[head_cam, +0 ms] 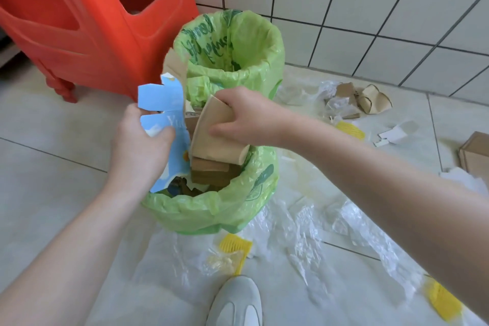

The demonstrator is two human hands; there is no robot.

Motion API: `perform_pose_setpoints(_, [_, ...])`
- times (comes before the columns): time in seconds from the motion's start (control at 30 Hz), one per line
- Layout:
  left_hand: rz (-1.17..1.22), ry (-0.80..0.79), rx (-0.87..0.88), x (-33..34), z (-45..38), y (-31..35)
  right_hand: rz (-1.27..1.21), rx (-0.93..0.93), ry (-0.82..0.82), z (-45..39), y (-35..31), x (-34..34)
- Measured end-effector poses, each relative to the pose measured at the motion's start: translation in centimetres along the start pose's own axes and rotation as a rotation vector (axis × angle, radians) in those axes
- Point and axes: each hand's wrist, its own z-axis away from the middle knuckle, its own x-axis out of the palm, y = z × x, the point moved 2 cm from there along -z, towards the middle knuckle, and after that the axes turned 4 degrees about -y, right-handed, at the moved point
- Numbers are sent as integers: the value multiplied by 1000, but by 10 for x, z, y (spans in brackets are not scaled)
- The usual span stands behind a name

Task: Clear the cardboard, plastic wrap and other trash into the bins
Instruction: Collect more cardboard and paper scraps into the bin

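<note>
Over the near bin (211,209), your right hand (248,116) is gripping a flattened brown cup (214,137), fingers curled round it, while your left hand (140,145) is pinching a blue carton (161,103) standing in the bin. Plastic wrap (304,230) is lying near right; a second bin (232,42) is standing beyond.

The right hand (248,116) grips a flattened paper cup (211,137), matt tan; the left hand (137,145) grips glossy blue printed card (161,103). Just below both grips, thin crinkled green plastic liners (211,209) with a soft sheen cover the bins, with matt brown cardboard (209,172) inside. Well below the grips, clear wrinkled plastic wrap (304,225) lies glossy on smooth floor tiles (53,140)
</note>
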Motion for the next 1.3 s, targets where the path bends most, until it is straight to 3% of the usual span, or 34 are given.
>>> perform_pose_setpoints(0.33, [-143,-25,-104,6,-7,-11,226,-22,41,-7,15,28])
perform_pose_setpoints(0.53, [-347,5,159,7,-2,-3,375,-33,149,-2,25,15])
perform_pose_setpoints(0.73, [-602,-65,55,11,-3,-5,354,-52,113,-1,27,25])
perform_pose_setpoints(0.87, [-559,-142,-10,16,-3,-4,339,-86,83,-1,29,26])
perform_pose_setpoints(1.07, [-407,-86,-4,9,-1,-1,338,-84,181,12,37,3])
perform_pose_setpoints(1.3, [-350,63,194,-5,9,29,202,13,243,40,56,-13])
